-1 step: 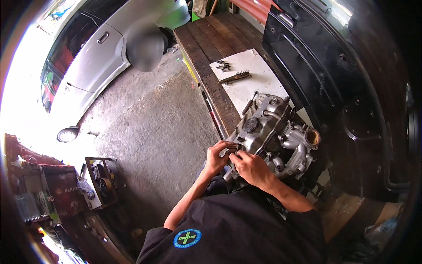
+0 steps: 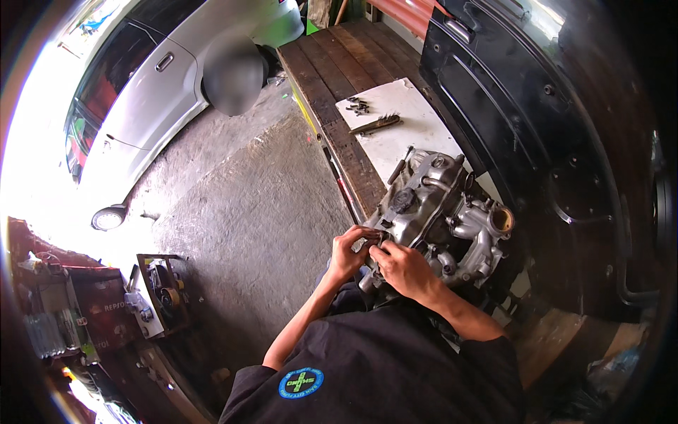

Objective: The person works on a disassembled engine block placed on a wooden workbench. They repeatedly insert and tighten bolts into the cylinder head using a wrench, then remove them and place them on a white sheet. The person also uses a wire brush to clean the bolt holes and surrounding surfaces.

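A greasy silver engine top (image 2: pixel 426 205), with a valve cover and a dark round cap (image 2: pixel 404 202), sits at the near end of the bench. My left hand (image 2: pixel 349 253) is closed at its near left corner, fingertips pinched together. Right beside it, my right hand (image 2: pixel 405 268) is also closed, thumb and fingers meeting the left fingertips over a small dark part. The fingers cover most of that part, so its kind cannot be made out. On the engine's right side a curved metal manifold (image 2: pixel 480 237) ends in a round open mouth.
Beyond the engine, a white board (image 2: pixel 424 116) on the wooden bench (image 2: pixel 332 60) bears a worn brush (image 2: pixel 376 125), several bolts (image 2: pixel 358 106) and a slim dark tool (image 2: pixel 400 169). A large black panel (image 2: pixel 508 134) stands along the right. At left are a silver car (image 2: pixel 159 95) and concrete floor (image 2: pixel 240 191).
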Available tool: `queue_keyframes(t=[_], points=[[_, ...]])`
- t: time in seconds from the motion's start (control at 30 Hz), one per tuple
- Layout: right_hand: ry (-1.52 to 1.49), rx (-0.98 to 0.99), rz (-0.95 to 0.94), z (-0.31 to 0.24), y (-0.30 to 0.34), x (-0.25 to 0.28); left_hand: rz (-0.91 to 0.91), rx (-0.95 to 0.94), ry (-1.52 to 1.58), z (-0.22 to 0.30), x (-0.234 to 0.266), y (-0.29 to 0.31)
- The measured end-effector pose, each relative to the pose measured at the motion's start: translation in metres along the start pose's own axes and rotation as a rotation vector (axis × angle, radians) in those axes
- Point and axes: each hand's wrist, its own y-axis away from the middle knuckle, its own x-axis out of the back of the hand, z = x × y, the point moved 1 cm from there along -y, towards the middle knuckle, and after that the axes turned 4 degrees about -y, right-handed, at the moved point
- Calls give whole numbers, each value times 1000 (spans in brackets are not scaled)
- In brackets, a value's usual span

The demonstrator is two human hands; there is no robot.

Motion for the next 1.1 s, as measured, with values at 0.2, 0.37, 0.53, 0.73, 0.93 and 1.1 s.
queue_keyframes(t=[0.2, 0.37, 0.53, 0.73, 0.93, 1.1], points=[[-17, 42, 18, 6, -5, 7, 10, -9, -1, -2, 0, -7], [7, 19, -30, 3, -10, 4, -2, -141, -134, 5, 3, -7], [-294, -278, 19, 16, -27, 41, 52, -135, -103, 3, 0, -3], [-1141, -828, -21, 86, -38, 30, 57, -61, -30, 5, -4, -8], [-990, -775, 16, 81, -38, 24, 36, 64, 97, -3, -9, -8], [-1089, -796, 116, 80, -29, 11, 6, 115, 186, -5, -10, -10]])
